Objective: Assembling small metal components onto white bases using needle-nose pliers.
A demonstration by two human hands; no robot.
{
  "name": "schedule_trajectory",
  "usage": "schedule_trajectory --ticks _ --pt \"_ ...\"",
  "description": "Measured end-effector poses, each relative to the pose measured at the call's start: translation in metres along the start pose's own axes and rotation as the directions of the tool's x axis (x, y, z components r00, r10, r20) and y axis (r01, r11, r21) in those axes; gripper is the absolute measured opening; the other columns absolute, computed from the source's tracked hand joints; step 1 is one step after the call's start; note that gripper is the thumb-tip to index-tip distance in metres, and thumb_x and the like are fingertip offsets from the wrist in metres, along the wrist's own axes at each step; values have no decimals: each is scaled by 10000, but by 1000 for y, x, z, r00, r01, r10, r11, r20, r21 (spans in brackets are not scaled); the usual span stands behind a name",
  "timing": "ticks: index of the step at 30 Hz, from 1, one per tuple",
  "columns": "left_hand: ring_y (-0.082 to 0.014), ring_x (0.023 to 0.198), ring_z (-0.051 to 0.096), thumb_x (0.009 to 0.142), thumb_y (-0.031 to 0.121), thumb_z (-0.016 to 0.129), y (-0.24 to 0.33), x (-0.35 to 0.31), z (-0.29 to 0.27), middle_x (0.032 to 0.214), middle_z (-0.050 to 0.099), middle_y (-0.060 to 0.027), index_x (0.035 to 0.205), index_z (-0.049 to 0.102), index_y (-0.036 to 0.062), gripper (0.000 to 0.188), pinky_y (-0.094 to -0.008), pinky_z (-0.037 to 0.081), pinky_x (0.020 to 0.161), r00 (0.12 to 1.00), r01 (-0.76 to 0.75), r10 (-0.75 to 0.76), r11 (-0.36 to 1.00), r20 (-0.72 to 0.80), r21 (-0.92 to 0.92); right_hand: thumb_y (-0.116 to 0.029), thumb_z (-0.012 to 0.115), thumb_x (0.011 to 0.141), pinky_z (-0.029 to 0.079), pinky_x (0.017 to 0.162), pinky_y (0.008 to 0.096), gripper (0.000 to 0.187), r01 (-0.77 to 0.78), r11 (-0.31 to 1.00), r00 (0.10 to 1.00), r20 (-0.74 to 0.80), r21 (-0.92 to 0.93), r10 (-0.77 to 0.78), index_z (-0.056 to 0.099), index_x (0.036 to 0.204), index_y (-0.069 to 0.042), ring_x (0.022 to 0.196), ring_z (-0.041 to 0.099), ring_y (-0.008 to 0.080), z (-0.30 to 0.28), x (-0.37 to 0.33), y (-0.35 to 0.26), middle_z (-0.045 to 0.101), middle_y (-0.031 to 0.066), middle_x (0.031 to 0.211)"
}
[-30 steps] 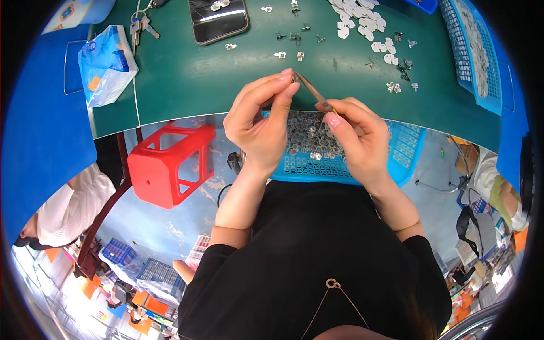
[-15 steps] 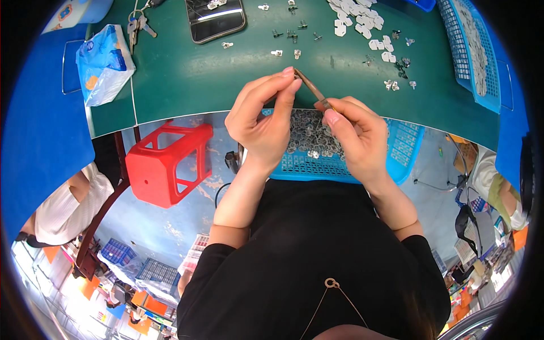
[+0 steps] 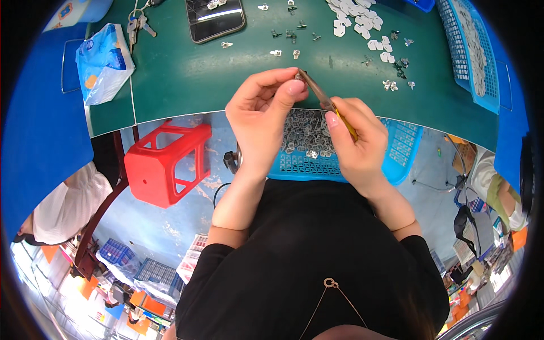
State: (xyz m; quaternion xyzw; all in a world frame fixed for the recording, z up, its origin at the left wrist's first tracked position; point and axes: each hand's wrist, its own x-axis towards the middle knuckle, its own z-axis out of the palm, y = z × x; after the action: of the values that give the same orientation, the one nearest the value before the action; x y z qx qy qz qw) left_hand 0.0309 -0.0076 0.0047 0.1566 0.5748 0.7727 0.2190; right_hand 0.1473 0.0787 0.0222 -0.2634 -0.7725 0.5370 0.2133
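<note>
My left hand (image 3: pixel 256 113) pinches a small metal part (image 3: pixel 298 77) between thumb and fingertips, just above the near edge of the green table (image 3: pixel 187 79). In my right hand (image 3: pixel 362 139) is a pair of tweezers (image 3: pixel 317 90) with a dull metal body and some yellow near the grip. Their tips meet the small part at my left fingertips; fingers partly hide it. Below both hands, a blue basket (image 3: pixel 396 170) at my lap holds many small metal pieces (image 3: pixel 309 133).
Loose metal clips (image 3: pixel 291 37), white flat pieces (image 3: pixel 357 17) and a phone (image 3: pixel 215 22) lie farther back. A tissue pack (image 3: pixel 105 65) and keys (image 3: pixel 139 25) are left; a blue basket of pieces (image 3: pixel 484 62) stands right. A red stool (image 3: pixel 150 175) stands below the table.
My right hand has shifted its hold on the tweezers, and more yellow shows. My left fingers have turned slightly, with the thumb lying more across the part.
</note>
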Motion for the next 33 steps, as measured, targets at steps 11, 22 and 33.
schedule_trajectory --ticks 11,22,33 --pt "-145 738 628 844 123 634 7 -3 -1 891 651 -147 882 579 -20 158 -255 531 679 976 171 -114 928 185 -331 28 569 781 430 592 247 178 305 932 947 -41 -198 -318 584 950 81 680 551 172 -2 -5 -5 582 126 814" --pt "-120 642 595 833 124 651 10 -7 -8 815 644 -119 855 571 -10 157 -237 501 616 950 242 -134 887 282 -394 -278 432 863 331 453 203 385 -764 407 637 681 500 360 599 899 67 554 465 106 -36 2 -26 544 80 698" --pt "-95 696 604 832 68 637 20 -2 -13 880 666 -65 901 655 -29 120 -206 496 638 992 95 -107 979 59 179 -241 427 882 381 605 240 377 -541 753 818 445 376 366 566 1044 70 729 489 120 -21 3 -7 557 63 855"
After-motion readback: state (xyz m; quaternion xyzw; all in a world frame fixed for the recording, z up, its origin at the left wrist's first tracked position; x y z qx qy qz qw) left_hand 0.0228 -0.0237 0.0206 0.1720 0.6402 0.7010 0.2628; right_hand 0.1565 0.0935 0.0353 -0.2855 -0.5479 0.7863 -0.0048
